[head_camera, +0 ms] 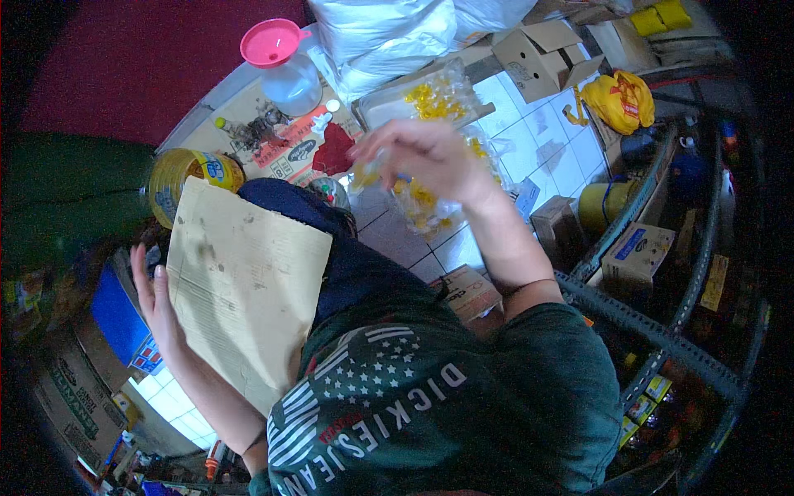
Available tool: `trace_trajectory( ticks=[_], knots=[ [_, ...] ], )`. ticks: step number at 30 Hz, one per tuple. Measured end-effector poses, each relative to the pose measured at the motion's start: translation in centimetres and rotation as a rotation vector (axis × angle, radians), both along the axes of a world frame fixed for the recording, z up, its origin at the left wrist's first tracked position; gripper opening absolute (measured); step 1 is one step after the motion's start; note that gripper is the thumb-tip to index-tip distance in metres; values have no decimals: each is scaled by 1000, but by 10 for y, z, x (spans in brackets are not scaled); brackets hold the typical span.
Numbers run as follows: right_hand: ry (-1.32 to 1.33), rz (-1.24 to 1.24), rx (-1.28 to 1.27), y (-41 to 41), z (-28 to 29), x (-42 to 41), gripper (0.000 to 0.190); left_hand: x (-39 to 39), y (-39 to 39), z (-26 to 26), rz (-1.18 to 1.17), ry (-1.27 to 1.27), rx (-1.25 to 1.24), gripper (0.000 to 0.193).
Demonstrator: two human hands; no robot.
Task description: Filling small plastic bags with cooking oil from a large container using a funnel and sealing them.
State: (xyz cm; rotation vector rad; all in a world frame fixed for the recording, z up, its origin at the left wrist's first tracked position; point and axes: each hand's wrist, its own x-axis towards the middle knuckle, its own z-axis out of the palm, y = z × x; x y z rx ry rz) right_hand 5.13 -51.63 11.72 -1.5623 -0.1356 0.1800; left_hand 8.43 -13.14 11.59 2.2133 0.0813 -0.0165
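A flat piece of cardboard (pixel 248 273) with dark stains lies across my lap. Along its left edge is my left hand (pixel 158 304), thumb and fingers apart, with nothing visible between them. My right hand (pixel 428 158) is blurred, fingers bent, over clear plastic bags of small yellow pieces (pixel 422 198) on the tiled floor. Whether its fingers hold anything is hidden by the blur. Beyond it, another clear bag of yellow pieces (pixel 437 99) rests on a tray-like surface.
A pink funnel (pixel 271 42) sits in a translucent jug (pixel 290 87) on flattened cardboard. Left of my knee is a clear plastic jar (pixel 164 186) with a yellow label. White sacks (pixel 384 43), an opened carton (pixel 539 59) and a yellow plastic bag (pixel 618 102) stand farther off. Metal shelving (pixel 645 328) flanks my right.
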Motion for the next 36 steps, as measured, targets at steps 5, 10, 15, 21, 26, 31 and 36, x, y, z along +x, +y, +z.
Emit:
trace_trajectory(
  ticks=[5, 10, 15, 21, 26, 31, 36],
  knots=[
    [74, -241, -43, -72, -91, 41, 14, -10, 86, -58, 324, 238, 141, 50],
    [207, -501, 46, -122, -219, 71, 15, -13, 71, -72, 310, 314, 466, 50],
    [409, -768, 123, -135, -292, 87, 14, -7, 75, -83, 313, 208, 461, 49],
    [528, -1037, 231, -146, -341, 93, 14, -2, 71, -86, 286, 191, 443, 47],
    [574, -1163, 395, -162, -359, 98, 18, -3, 67, -87, 286, 173, 423, 46],
    [518, -1188, 209, -168, -361, 94, 46, -4, 61, -81, 312, 192, 320, 44],
    [561, -1160, -95, -177, -318, 58, 61, 4, 46, -77, 284, 175, 275, 43]
  ],
)
